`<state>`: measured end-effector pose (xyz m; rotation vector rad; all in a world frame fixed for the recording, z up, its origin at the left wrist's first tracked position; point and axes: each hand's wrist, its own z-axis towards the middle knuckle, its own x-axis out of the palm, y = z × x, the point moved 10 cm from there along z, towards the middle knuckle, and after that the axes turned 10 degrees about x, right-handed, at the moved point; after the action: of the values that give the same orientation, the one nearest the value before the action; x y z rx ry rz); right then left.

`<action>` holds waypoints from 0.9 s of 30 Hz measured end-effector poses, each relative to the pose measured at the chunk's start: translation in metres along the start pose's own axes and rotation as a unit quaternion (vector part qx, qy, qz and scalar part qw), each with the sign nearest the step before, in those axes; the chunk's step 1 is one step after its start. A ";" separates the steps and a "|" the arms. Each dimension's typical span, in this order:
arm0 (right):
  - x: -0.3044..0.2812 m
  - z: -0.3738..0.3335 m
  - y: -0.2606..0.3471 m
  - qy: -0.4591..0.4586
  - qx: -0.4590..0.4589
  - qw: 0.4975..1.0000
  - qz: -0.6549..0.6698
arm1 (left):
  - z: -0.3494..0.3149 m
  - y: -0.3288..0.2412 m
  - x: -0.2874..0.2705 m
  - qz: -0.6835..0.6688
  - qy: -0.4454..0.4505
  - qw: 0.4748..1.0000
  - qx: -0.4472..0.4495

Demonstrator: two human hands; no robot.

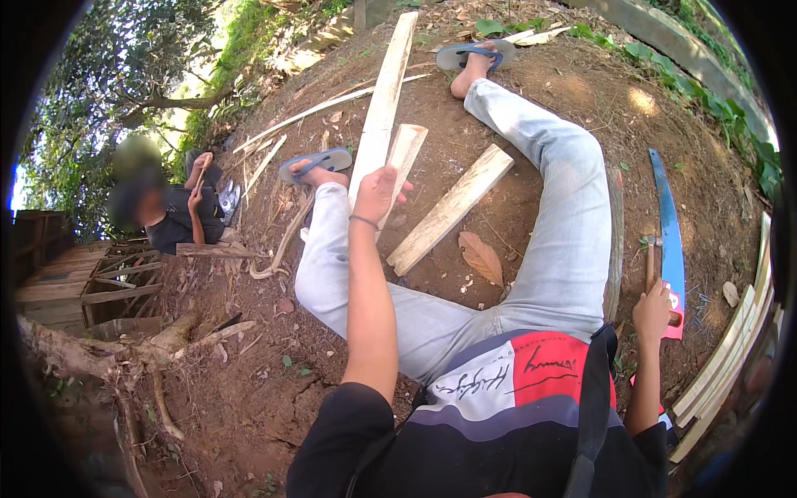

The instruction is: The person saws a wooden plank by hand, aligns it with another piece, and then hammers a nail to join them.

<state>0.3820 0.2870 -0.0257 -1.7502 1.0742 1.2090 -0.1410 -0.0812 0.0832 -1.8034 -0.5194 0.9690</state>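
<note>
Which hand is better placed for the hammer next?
Likely the right hand: it is at the handle end of the hammer, beside the saw. The left hand is at the long plank, away from both tools.

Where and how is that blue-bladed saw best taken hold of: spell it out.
Best taken, I'd judge, by the reddish handle of the saw, coming from its near right side. The handle is the end closest to the wearer, with the long blade pointing away, while the hammer and right grip crowd its left.

A head-worn fisheye looks down from close above the legs (561, 232).
</note>
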 end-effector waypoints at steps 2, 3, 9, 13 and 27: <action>-0.035 -0.002 0.033 -0.013 -0.002 1.000 0.016 | -0.007 -0.001 0.006 -0.025 0.024 0.999 -0.001; -0.046 0.003 0.044 -0.020 -0.003 1.000 0.022 | -0.010 -0.001 0.011 -0.039 0.037 0.999 -0.002; -0.036 0.015 0.076 -0.018 -0.035 0.997 0.063 | -0.016 -0.006 0.029 -0.135 0.030 0.990 0.002; -0.046 0.016 0.075 -0.059 -0.026 0.994 0.085 | -0.014 0.000 0.036 -0.140 0.047 0.989 0.001; 0.030 0.041 0.108 0.063 -0.026 0.995 0.076 | -0.014 0.004 0.045 -0.103 0.073 0.992 0.003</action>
<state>0.2754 0.2768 -0.0781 -1.8310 1.2805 1.2422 -0.1031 -0.0585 0.0648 -1.7598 -0.5962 0.6910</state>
